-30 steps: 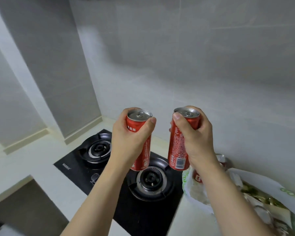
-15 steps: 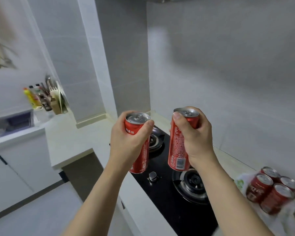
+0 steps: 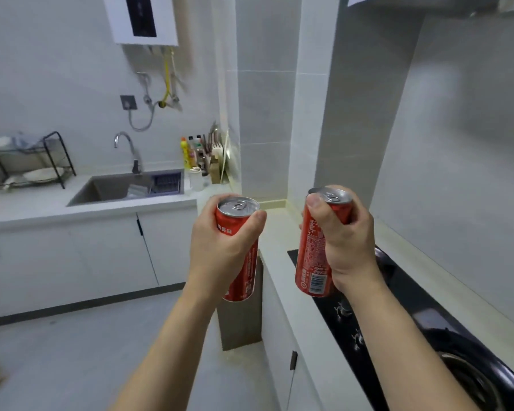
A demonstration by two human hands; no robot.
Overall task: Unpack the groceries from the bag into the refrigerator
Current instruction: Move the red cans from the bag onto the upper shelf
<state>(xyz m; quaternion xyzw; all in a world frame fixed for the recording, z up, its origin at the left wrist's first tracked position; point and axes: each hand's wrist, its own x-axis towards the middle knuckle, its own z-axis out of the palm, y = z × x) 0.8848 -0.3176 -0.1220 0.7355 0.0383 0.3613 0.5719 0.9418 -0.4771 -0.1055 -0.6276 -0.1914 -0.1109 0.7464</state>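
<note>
Pale countertop (image 3: pixel 282 250) with inset black gas hob (image 3: pixel 404 295); sink (image 3: pixel 116 188) beyond.

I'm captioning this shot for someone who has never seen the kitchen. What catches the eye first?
Two red cans held upright mid-frame: the left hand grips one can, the right hand the other can. Behind them on the left sits a sink in a white counter; a black stove runs along the right.

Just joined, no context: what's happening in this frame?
A person carries two red soda cans through a kitchen. The left hand grips one can, the right hand grips the other can, both upright. The stove lies to the right, the sink ahead-left. No refrigerator or bag in view.
</note>
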